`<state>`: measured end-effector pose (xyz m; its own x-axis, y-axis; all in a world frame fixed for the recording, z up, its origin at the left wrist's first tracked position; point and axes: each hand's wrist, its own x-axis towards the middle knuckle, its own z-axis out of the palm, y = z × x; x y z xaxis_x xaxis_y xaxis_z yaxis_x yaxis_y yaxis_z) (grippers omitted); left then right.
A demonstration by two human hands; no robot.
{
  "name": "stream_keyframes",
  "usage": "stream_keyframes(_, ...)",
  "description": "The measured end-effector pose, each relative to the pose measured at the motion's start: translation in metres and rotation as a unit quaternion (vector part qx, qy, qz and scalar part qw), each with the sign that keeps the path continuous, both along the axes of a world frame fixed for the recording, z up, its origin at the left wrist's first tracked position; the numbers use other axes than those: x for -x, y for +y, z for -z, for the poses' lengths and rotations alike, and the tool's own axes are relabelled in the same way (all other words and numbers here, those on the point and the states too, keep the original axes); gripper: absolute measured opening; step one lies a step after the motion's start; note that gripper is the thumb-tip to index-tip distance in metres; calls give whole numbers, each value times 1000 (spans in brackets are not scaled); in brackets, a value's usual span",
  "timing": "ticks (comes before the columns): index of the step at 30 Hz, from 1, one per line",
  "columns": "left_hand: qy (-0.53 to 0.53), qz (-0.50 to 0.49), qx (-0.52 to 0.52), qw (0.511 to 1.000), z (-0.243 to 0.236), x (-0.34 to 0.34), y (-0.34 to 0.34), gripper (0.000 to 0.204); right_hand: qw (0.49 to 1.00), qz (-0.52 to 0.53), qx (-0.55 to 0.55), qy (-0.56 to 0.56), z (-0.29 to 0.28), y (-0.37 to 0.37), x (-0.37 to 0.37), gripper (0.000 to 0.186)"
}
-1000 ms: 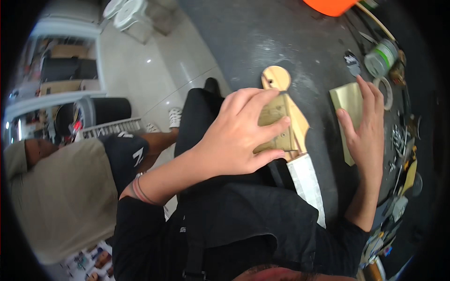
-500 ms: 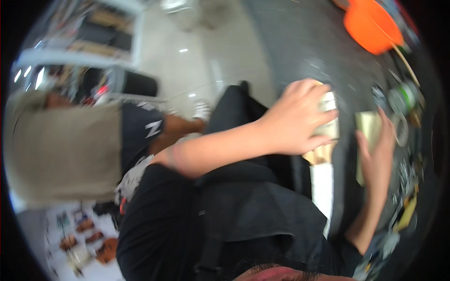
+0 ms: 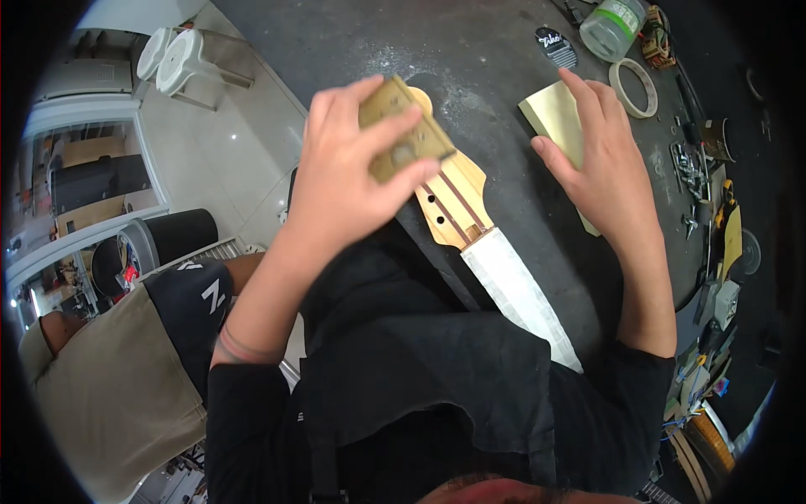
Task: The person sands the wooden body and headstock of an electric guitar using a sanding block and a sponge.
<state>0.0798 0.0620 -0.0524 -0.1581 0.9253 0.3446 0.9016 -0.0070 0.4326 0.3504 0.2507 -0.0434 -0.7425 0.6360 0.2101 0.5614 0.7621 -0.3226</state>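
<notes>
My left hand (image 3: 340,160) grips a worn yellow-brown sanding block (image 3: 407,126), fingers and thumb around its edges. The block is tilted over a guitar neck's pale wooden headstock (image 3: 457,189), which has dark stripes and round holes, and hides part of it; whether they touch I cannot tell. White tape (image 3: 520,290) covers the neck, which runs down to the right toward my body. My right hand (image 3: 606,155) lies over a long pale yellow block (image 3: 554,118) on the dark table, thumb on its left edge and fingers across it. The hand covers its middle.
Beyond my right hand are a tape roll (image 3: 634,88), a clear jar (image 3: 613,32) and a dark oval card (image 3: 556,48). Small metal parts and tools (image 3: 690,172) crowd the right side. Left of the table, a person (image 3: 134,370) is close by; white stools (image 3: 180,63) stand farther back.
The view has turned and sharpened. My left hand still holds the sanding block, and more of the headstock now shows. My right hand remains at the pale yellow block, its fingers now farther over it.
</notes>
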Motion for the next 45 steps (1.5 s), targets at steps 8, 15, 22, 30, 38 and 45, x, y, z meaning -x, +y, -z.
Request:
stream_keyframes(8, 19, 27, 11, 999, -2, -7, -18, 59, 1000, 6, -6, 0, 2, -2, 0, 75)
stream_keyframes(15, -12, 70, 34, 997, -8, -40, -22, 60, 1000, 4, -16, 5, 2, -2, 2, 74)
stream_keyframes(22, -14, 52, 18, 998, -9, -48, -11, 59, 999, 4, -32, 1, 2, -2, 4, 72)
stream_keyframes(30, 14, -4, -3, 1000, -3, -37, -9, 55, 999, 6, -33, 3, 3, -4, 5, 70)
stream_keyframes(38, 45, -59, 11, 997, -1, -39, -22, 59, 999, 5, -39, -1, 6, -5, 4, 69)
stream_keyframes(45, 33, -82, 15, 996, 1, -27, -23, 59, 999, 6, -46, 3, 7, -4, 4, 69)
